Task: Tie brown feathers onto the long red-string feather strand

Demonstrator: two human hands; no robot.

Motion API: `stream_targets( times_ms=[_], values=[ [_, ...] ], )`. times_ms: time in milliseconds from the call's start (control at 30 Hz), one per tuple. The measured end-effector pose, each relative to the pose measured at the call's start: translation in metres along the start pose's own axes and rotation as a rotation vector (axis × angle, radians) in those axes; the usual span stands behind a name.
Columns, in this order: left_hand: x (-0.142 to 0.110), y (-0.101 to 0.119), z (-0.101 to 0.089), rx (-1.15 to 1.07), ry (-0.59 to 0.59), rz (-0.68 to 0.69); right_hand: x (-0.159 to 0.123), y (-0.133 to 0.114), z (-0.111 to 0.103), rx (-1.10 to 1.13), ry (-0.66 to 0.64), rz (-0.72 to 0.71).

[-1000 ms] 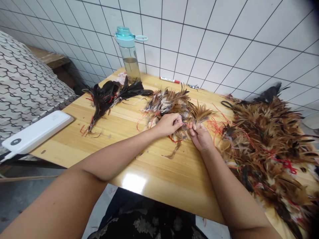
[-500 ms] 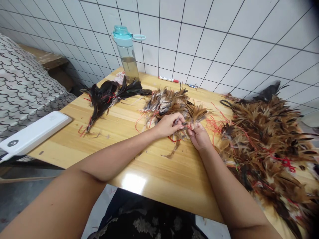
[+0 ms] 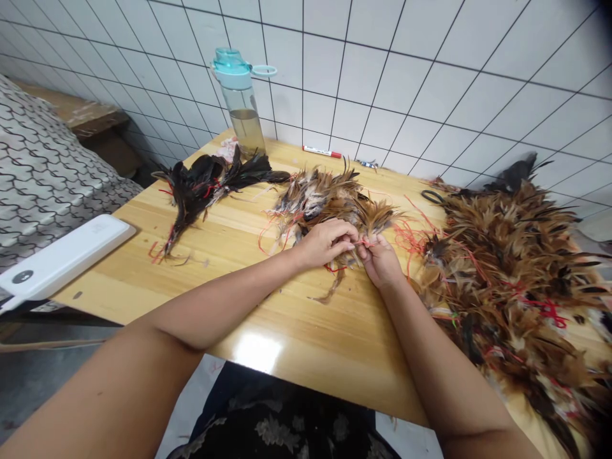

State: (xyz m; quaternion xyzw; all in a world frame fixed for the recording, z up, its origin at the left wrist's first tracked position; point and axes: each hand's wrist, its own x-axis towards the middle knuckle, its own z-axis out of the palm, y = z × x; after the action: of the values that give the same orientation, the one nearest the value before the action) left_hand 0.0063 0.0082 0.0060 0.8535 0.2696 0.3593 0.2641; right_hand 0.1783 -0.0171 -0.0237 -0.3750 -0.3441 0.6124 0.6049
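Note:
My left hand (image 3: 329, 242) pinches a red string (image 3: 366, 242) close to the tips of my right hand (image 3: 381, 260). In my right fingers is the bound base of a small bundle of brown feathers (image 3: 380, 215), whose tips fan out away from me. Both hands nearly touch, just above the table. Behind and under them lies a loose heap of brown and grey feathers (image 3: 325, 191) with bits of red string in it. My fingers partly hide the string and the bundle's base.
Black feather bundles (image 3: 191, 188) lie left on the wooden table (image 3: 306, 338), a large pile of tied brown feathers (image 3: 516, 255) right. Against the tiled wall are a water bottle (image 3: 243, 108) and a red-capped marker (image 3: 321, 152). A white device (image 3: 67, 255) sits at the left edge.
My left hand has moved slightly right, closing the gap to my right hand at the red string. The right hand keeps hold of the feather bundle. The view has shifted a little.

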Motion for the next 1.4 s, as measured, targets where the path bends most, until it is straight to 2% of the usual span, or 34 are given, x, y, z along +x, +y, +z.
stream_targets(
  times_ms=[133, 467, 667, 800, 1067, 1400],
  values=[
    [-0.001, -0.001, 0.001, 0.042, -0.012, 0.037, -0.001, 0.000, 0.001, -0.033, -0.004, -0.001],
    [-0.001, 0.000, 0.002, 0.043, 0.089, 0.128, -0.003, 0.001, 0.001, -0.147, -0.034, -0.009],
    [-0.002, 0.001, 0.000, 0.032, 0.101, 0.078, -0.002, 0.000, 0.000, -0.064, -0.005, -0.016],
    [-0.002, 0.001, -0.001, 0.037, 0.080, 0.066, 0.001, -0.003, -0.002, 0.009, 0.057, 0.013],
    [-0.004, -0.006, 0.007, 0.228, 0.020, 0.133, 0.001, -0.003, -0.005, 0.015, 0.037, 0.031],
    [-0.004, -0.008, 0.013, 0.249, 0.018, 0.128, 0.001, 0.000, -0.001, 0.001, 0.046, -0.007]
  ],
)
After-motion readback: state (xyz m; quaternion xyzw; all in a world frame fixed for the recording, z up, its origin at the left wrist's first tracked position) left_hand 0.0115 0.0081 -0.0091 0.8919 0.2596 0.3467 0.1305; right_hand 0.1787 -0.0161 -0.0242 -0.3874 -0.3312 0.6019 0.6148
